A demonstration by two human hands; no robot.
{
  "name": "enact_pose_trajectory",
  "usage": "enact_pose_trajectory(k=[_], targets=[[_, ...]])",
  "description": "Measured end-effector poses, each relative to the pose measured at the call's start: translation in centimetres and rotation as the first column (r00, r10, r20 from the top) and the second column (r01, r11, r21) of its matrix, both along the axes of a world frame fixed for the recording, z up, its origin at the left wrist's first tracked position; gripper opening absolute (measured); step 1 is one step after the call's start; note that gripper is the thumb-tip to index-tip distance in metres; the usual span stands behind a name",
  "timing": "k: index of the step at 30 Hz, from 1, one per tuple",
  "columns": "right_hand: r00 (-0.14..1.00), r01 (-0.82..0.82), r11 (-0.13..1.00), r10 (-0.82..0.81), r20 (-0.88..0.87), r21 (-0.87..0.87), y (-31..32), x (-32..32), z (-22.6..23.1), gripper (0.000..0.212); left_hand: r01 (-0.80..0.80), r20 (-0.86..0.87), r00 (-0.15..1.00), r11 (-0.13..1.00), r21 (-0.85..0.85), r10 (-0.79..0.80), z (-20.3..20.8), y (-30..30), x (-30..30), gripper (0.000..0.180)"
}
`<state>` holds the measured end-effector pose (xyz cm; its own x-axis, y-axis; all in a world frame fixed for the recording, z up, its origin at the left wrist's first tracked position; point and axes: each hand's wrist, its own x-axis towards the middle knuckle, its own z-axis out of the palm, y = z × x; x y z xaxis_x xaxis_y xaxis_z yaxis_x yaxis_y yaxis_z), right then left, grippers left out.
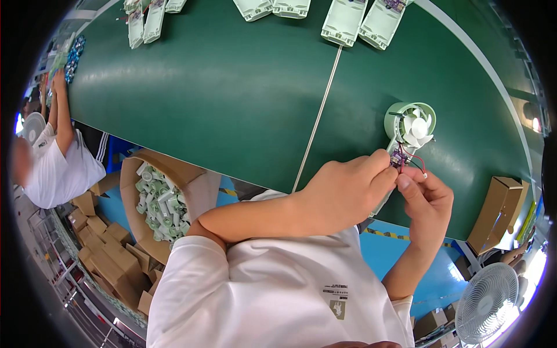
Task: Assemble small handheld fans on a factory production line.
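Both hands meet at the near edge of the green bench: the left hand pinches the small circuit board below the pale green fan, and the right hand grips its wires. A hard tug could likely tear the thin wires loose, or tip the fan off the edge.

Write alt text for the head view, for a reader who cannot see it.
Both hands hold a pale green handheld fan with white blades over a green table; the left hand and right hand pinch a small circuit board with red and black wires at its neck. A cardboard box of similar parts sits at the left, beside another person in white.
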<state>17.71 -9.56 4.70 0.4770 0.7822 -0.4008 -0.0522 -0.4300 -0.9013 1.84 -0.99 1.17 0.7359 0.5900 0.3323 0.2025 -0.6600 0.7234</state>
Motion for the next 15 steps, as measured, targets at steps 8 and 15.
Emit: enact_pose_trajectory(k=[8,15], targets=[[0.993,-0.032,0.998,0.038,-0.114,0.050,0.0,1.1,-0.6,0.019,-0.143,0.027,0.990,0.976,0.163,0.140,-0.5,-0.7,0.2,0.026],[0.992,0.020,0.992,-0.035,0.120,0.126,1.0,-0.7,-1.2,0.012,-0.227,0.030,0.974,0.973,0.033,0.226,-0.8,0.0,0.0,0.044]])
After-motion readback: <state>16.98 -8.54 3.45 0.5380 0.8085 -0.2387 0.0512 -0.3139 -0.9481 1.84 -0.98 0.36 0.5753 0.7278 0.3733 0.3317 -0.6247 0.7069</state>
